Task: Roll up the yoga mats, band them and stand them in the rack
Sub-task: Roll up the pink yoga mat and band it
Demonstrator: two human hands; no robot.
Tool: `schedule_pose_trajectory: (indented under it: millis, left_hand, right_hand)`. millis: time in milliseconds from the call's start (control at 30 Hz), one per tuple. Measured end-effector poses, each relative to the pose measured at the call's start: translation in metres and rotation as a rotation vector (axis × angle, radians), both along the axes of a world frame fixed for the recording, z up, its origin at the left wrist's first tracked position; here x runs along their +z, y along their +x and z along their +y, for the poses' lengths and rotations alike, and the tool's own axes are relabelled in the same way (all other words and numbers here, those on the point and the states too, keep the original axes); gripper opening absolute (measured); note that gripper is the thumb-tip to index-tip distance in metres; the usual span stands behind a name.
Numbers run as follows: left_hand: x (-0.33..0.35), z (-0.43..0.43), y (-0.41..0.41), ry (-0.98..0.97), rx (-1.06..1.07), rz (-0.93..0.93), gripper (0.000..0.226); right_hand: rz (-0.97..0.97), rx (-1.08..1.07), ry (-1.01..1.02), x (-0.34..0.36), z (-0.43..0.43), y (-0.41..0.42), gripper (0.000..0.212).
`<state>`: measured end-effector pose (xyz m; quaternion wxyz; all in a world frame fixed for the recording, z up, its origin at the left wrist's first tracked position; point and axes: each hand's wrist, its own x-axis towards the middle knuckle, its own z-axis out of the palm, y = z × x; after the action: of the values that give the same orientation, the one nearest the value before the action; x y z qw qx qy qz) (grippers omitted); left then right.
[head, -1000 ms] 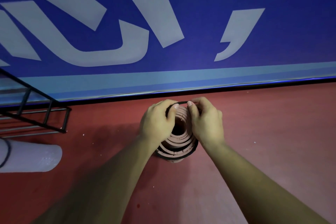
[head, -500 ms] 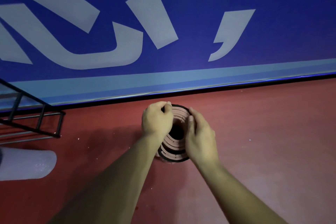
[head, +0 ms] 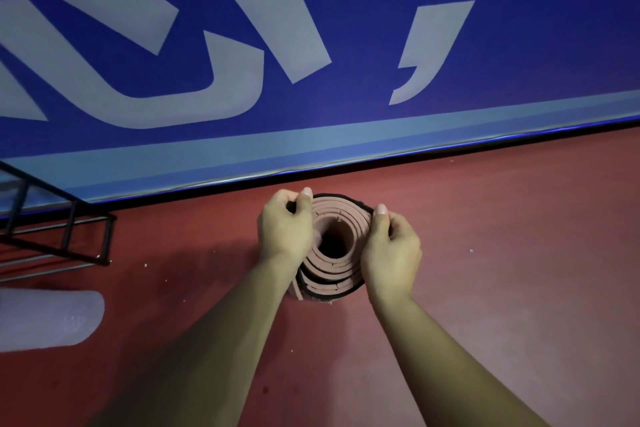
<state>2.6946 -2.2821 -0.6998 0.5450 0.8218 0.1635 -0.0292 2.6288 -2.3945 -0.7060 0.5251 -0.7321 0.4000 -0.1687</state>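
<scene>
**Both hands clamped on the rim of the upright roll**

The rolled mat (head: 341, 218), pink with a dark outer face, stands on end on the red floor (head: 502, 253) close to the floor's far edge, where it meets the blue wall panel (head: 346, 97). Its coils and hollow core face up at the camera.

The left hand (head: 284, 230) sits on the roll's left side with its fingers curled in tight. The thumb (head: 305, 198) lies along the far-left part of the rim, and something black is pinched between the thumb and the fingers.

The right hand (head: 393, 255) grasps the right side in the same way. Its fingers are folded under and its thumb (head: 379, 218) is pressed against the outer coil. Neither hand is spread or relaxed; both are closed on the roll's top edge, opposite each other.

A black strip (head: 341, 196) runs round the far rim from one hand to the other. Whether it is a band or only the mat's dark backing cannot be told.

The black wire rack (head: 108, 239) stands towards the floor's far left corner, well apart from the roll. Nearer on the left edge, a pale grey roll (head: 45, 319) lies on its side.
</scene>
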Motion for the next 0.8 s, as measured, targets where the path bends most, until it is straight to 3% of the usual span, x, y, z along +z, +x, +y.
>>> schedule_pose_trajectory:
  millis: [133,300,400,567,667,800]
  left_hand:
    - [0.0,0.0,-0.002,0.011,0.011,0.002,0.036]
    - [0.001,-0.001,-0.008,-0.01,0.046,0.075,0.034]
    - [0.001,-0.003,-0.011,-0.01,0.068,0.076,0.033]
    - [0.001,-0.002,-0.008,-0.007,0.074,0.099,0.034]
    - [0.004,-0.005,-0.008,-0.042,0.075,0.098,0.034]
    - [0.002,-0.009,-0.011,-0.183,0.001,0.147,0.036]
  right_hand:
    - [0.063,-0.014,-0.017,0.005,-0.005,0.003,0.033]
    - [0.188,-0.145,0.187,-0.002,-0.017,0.011,0.039]
    - [0.204,-0.12,0.181,-0.001,-0.015,0.007,0.039]
    - [0.089,0.087,0.038,0.01,-0.002,-0.017,0.027]
    - [-0.019,0.25,-0.029,0.009,0.018,-0.039,0.044]
    - [-0.062,0.15,0.079,-0.002,0.021,-0.043,0.056]
